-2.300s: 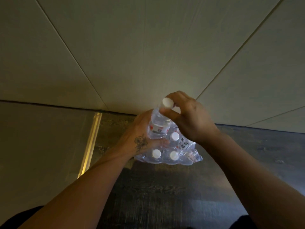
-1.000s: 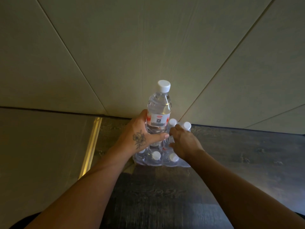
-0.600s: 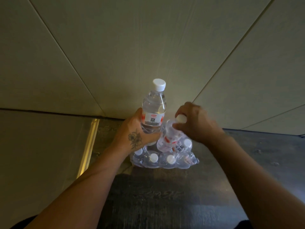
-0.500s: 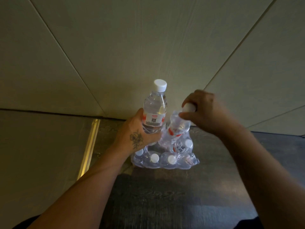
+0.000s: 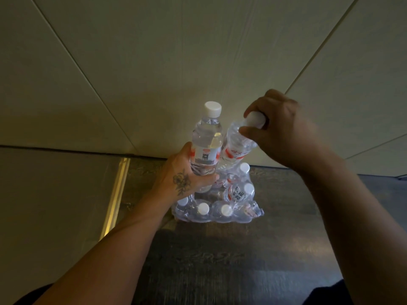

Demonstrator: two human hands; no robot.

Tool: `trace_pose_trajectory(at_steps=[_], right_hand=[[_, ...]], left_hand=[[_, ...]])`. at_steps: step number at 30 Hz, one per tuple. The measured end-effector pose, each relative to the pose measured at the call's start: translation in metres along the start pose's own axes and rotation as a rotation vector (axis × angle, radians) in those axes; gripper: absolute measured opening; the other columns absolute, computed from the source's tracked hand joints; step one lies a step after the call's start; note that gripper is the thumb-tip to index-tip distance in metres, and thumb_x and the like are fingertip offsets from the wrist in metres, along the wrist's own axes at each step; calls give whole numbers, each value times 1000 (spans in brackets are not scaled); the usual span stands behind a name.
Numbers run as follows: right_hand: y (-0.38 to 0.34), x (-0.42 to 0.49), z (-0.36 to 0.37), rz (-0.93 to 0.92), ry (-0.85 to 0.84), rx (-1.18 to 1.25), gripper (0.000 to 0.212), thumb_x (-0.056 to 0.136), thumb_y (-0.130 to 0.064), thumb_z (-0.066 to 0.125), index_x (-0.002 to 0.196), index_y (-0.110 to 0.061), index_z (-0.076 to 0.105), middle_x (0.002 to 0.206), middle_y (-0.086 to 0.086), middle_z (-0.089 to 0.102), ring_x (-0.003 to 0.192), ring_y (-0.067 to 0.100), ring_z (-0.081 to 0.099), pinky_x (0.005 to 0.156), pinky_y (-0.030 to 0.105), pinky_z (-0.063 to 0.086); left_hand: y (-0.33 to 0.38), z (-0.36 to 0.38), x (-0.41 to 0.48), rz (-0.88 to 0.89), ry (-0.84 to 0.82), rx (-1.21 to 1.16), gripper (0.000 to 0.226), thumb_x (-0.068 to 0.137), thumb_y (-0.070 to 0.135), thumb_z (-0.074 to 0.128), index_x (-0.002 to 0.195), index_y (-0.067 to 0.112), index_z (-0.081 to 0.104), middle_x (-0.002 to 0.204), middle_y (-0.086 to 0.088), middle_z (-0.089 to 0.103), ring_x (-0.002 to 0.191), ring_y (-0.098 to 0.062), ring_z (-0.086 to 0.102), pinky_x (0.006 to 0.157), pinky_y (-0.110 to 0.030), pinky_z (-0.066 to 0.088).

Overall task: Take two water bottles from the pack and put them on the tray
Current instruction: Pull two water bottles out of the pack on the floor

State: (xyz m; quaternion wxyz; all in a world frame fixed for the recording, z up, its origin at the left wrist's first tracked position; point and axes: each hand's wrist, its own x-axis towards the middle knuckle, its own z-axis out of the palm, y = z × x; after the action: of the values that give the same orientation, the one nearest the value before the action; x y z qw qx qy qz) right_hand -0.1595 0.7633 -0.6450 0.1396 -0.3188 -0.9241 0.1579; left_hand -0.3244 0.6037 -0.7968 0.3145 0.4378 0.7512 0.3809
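A shrink-wrapped pack of water bottles (image 5: pixel 220 211) with white caps stands on the dark floor against the wall. My left hand (image 5: pixel 180 179) grips a clear bottle with a red-and-white label (image 5: pixel 207 137) by its lower body and holds it upright above the pack. My right hand (image 5: pixel 284 130) pinches the capped neck of a second bottle (image 5: pixel 235 148), which is tilted with its base still at the pack's torn top. No tray is in view.
Pale wall panels (image 5: pixel 198 62) rise right behind the pack. A brass floor strip (image 5: pixel 115 194) runs along the left, beside a lighter floor area (image 5: pixel 55 205). Dark wood floor (image 5: pixel 220 260) stretches toward me.
My right hand let go of the first bottle, which my left hand lifted clear. The right hand then took a second bottle by its cap and has pulled it upward out of the pack.
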Motion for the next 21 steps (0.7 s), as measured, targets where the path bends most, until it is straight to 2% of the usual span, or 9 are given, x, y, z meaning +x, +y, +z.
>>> trace_pose_trajectory(at_steps=[3,7,9,10,11,13,18,21], right_hand=[[0,1,3,-11,4,42,27,81,-28,85,100,-14,73,94,-1,57,74,14,54,62,21,38],[3,0,14,39,-40,231,33,81,-39,79,108,-20,71,103,-1,61,82,7,58,73,21,47],[7,0,22,129,-113,358,38,82,-32,82,116,-21,68,115,1,65,99,12,64,91,35,55],[9,-1,25,160,-170,428,44,83,-23,84,122,-20,65,121,2,66,108,17,65,100,43,55],[10,-3,30,174,-226,488,52,81,-15,85,127,-18,60,125,2,65,115,21,64,105,49,53],[14,-7,41,190,-304,543,70,77,-3,88,135,-14,50,129,6,63,123,26,61,108,52,51],[23,-17,68,238,-283,543,80,72,-4,91,140,-5,49,128,13,66,120,27,66,106,54,53],[23,-25,83,195,-268,551,71,73,-15,88,135,-2,55,124,11,70,118,22,69,106,52,55]], left_hand=[[0,0,-1,-2,-5,-25,78,67,62,92,132,36,58,105,24,71,96,12,67,77,-13,52],[4,-1,1,-3,10,-85,80,62,64,90,131,42,56,105,33,72,95,17,68,74,-5,53],[5,-3,1,-5,25,-110,76,60,64,90,125,53,54,101,48,68,95,28,64,71,3,51],[7,-5,1,-5,31,-117,73,59,64,90,121,63,51,101,54,65,95,32,61,72,6,49],[8,-6,1,-3,32,-122,70,59,64,89,117,70,50,102,58,62,96,34,59,73,8,46],[8,-5,1,3,35,-128,69,59,64,90,112,77,47,104,62,59,96,36,58,73,10,43],[8,-2,1,-4,29,-152,70,59,68,90,118,61,53,104,60,61,95,34,60,72,10,43],[10,-1,0,-20,15,-152,64,60,64,90,112,58,53,102,61,61,93,35,59,70,10,42]])
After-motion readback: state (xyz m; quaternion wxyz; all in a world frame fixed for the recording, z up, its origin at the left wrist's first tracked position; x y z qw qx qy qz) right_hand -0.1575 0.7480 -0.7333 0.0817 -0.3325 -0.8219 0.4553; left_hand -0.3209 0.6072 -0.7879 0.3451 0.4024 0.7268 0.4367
